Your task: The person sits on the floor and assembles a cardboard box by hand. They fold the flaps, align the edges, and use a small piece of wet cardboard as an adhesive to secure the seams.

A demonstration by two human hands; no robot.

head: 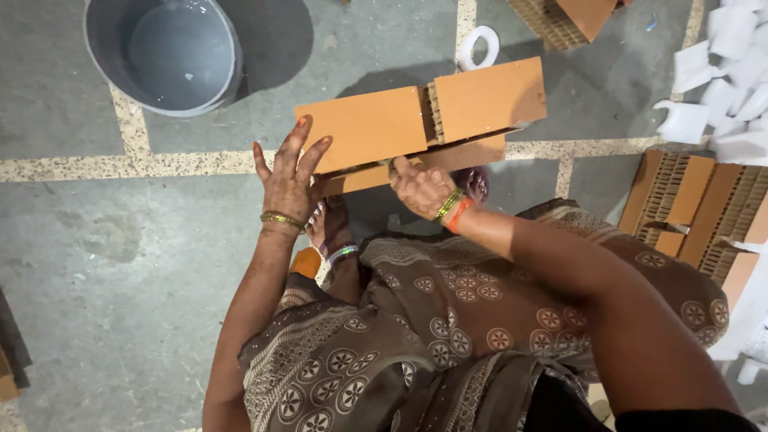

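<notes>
An orange cardboard piece (416, 120), folded into two flat panels with a corrugated seam between them, is held above the floor in front of me. My left hand (288, 176) rests flat against its left end, fingers spread. My right hand (422, 188) grips the lower front flap from beneath. Both wrists carry bangles. My bare foot (330, 228) with an anklet shows just under the cardboard.
A grey bucket (164, 52) holding water stands at the upper left. A white tape ring (478, 46) lies behind the cardboard. Stacked orange corrugated pieces (696, 208) sit at the right, more (568, 16) at the top, with white paper scraps (732, 72) at the upper right.
</notes>
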